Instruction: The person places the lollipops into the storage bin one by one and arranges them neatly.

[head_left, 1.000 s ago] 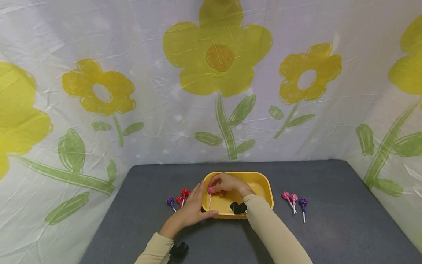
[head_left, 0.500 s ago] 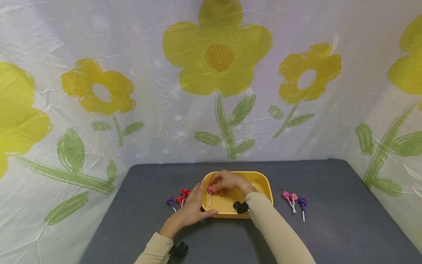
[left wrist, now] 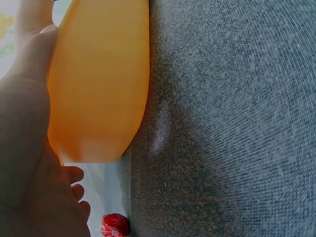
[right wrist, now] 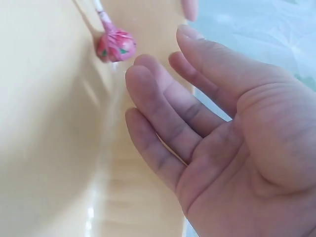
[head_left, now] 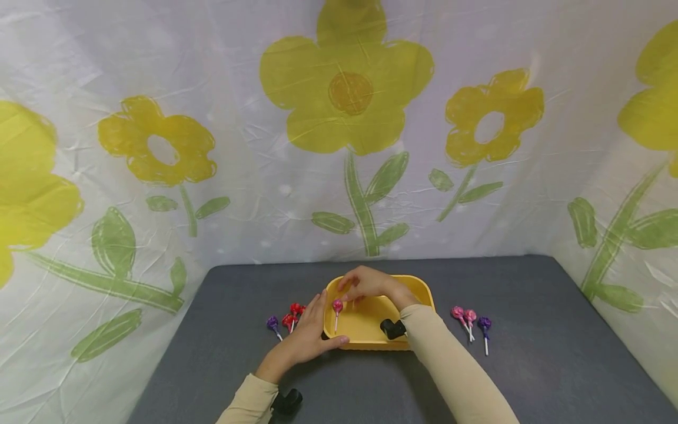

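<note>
A pink lollipop (head_left: 337,306) lies at the left end inside a yellow plastic tub (head_left: 392,340), its stick toward the near side. My right hand (head_left: 366,283) hovers over the tub just beside the candy; in the right wrist view its fingers (right wrist: 143,86) are loosely bent, apart from the lollipop (right wrist: 117,45), and hold nothing. Along the tub's left side rests my left hand (head_left: 303,338), fingers extended and thumb on the near rim. From the left wrist view, that thumb (left wrist: 39,49) touches the tub's wall (left wrist: 101,84).
Left of the tub lie red lollipops (head_left: 288,321), partly hidden by the left hand, and a purple lollipop (head_left: 272,324). To the right are two pink lollipops (head_left: 464,318) and another purple lollipop (head_left: 484,327). A flowered cloth (head_left: 254,224) hangs behind the dark grey table (head_left: 519,294).
My right hand has let go of the pink lollipop and moved slightly up and away from it. The lollipop stays at the tub's left end; the left hand has kept its place.
</note>
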{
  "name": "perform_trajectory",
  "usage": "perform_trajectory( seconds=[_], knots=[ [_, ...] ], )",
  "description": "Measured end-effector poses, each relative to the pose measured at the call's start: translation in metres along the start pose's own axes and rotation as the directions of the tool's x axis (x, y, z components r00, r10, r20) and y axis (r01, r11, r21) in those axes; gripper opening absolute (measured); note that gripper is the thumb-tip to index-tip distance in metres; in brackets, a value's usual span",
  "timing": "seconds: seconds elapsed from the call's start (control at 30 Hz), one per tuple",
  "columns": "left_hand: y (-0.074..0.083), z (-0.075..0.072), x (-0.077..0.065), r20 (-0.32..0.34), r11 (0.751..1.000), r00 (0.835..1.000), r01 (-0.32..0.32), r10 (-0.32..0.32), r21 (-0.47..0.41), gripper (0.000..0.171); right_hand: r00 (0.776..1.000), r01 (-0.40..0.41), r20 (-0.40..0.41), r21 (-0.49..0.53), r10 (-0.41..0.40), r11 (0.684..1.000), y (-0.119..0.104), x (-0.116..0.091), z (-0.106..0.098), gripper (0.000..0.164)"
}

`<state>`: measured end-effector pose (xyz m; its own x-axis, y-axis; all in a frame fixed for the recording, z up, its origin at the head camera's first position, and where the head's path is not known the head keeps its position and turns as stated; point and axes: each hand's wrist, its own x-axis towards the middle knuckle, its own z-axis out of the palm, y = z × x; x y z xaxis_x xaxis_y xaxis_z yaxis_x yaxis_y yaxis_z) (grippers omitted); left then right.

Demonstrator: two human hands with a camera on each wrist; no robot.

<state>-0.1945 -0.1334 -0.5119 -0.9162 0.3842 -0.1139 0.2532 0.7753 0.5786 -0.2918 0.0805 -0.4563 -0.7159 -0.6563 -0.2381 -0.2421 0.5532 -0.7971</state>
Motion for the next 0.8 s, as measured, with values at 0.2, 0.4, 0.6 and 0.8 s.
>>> perform_trajectory(
  seconds=[0.2,0.4,0.6,0.8],
  knots=[
    [0.0,0.001,0.0,-0.009,1.0,1.0,0.002,-0.002,0.011,0.121,0.999,0.048,-0.014,0.02,-0.048,0.999,-0.009,-0.014,-0.01,0.033],
    [0.001,0.002,0.0,-0.021,1.0,1.0,0.008,-0.007,0.015,0.119,0.996,0.081,-0.029,0.012,-0.081,0.997,-0.008,-0.025,-0.02,0.034],
    [0.001,0.0,0.001,-0.003,1.0,1.0,0.016,-0.016,0.006,0.12,0.991,0.127,-0.042,-0.053,-0.13,0.99,-0.009,-0.042,-0.029,0.033],
    [0.0,-0.001,0.001,0.016,1.0,1.0,0.019,-0.019,0.002,0.119,0.984,0.162,-0.062,-0.065,-0.166,0.985,-0.006,-0.064,-0.038,0.029]
  ],
)
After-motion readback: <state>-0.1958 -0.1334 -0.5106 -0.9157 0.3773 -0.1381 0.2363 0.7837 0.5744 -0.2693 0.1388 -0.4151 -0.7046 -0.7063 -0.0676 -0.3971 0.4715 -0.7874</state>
